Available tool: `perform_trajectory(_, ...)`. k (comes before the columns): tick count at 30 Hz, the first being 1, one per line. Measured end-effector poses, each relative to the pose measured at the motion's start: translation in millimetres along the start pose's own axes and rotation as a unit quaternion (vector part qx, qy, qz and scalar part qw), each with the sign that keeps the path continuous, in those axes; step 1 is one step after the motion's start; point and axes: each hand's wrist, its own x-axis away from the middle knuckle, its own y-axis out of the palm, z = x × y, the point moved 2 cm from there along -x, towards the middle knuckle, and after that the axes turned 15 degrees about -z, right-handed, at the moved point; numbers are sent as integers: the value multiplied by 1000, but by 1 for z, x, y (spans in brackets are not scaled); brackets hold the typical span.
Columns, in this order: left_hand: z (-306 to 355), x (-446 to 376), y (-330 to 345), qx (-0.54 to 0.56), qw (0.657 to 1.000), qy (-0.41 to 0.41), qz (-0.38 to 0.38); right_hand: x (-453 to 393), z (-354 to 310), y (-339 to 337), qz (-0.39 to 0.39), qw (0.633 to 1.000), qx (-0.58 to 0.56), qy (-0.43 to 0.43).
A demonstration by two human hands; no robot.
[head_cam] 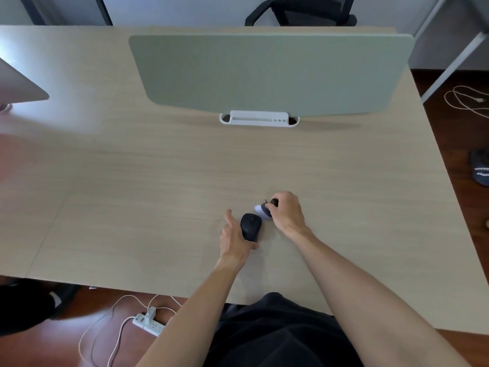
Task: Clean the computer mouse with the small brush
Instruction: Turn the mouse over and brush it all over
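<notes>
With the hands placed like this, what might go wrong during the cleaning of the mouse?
1. The left hand touches only the left side of the black computer mouse, so it may slide on the smooth wooden desk under brush strokes.
2. The right hand has its grip on the small dark brush beyond the mouse; it may miss the surface.

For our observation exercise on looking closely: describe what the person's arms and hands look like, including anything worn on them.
Both arms are bare from the lower edge of the picture to the fingertips: no sleeves show. The left hand and the right hand wear no gloves, and no watch, bracelet or ring can be made out at this size. No markings show on either forearm. Dark clothing covers the lap below.
</notes>
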Motion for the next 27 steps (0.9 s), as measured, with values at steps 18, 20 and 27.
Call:
perform_trajectory(18, -3, -4, 1, -23, 1000, 20, 5, 20, 12, 3, 31, 998, -39, 30)
perform_trajectory(20, -4, -3, 1, -46, 998, 33, 6, 22, 10, 2, 53, 999, -7, 5)
perform_trajectory(27, -21, -11, -16, -185, 978, 88, -46, 37, 11, 11, -11, 995, -81, -61)
